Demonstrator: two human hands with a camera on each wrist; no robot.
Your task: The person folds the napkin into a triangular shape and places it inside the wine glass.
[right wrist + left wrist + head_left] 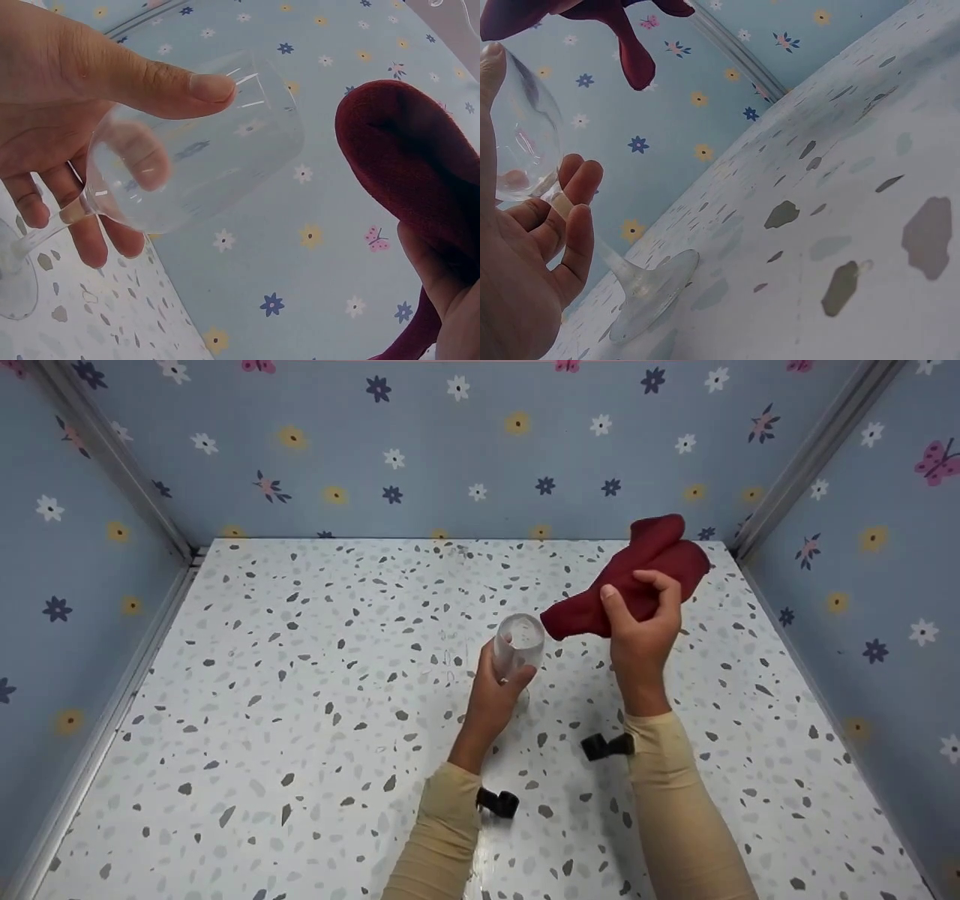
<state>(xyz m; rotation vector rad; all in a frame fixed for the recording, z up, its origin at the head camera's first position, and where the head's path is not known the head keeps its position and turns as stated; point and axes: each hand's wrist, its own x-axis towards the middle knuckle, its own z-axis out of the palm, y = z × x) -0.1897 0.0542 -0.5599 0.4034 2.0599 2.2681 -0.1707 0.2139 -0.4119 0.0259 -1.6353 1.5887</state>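
My left hand (495, 694) holds a clear wine glass (523, 634) by its bowl, thumb on one side and fingers on the other. The glass leans, its rim toward the cloth; its stem and round foot (656, 292) show in the left wrist view, close over the table. In my right hand (646, 645) is a dark red cloth (645, 566), pinched between thumb and fingers. One end of the cloth hangs beside the glass rim, and its folds bunch up above the hand. In the right wrist view a gap shows between the cloth (397, 135) and the glass.
A white speckled tabletop (300, 720) lies under both hands. Blue flowered panels (480, 450) close it in at the back and both sides, with metal edging at the corners. Black camera mounts (501, 803) sit on both wrists.
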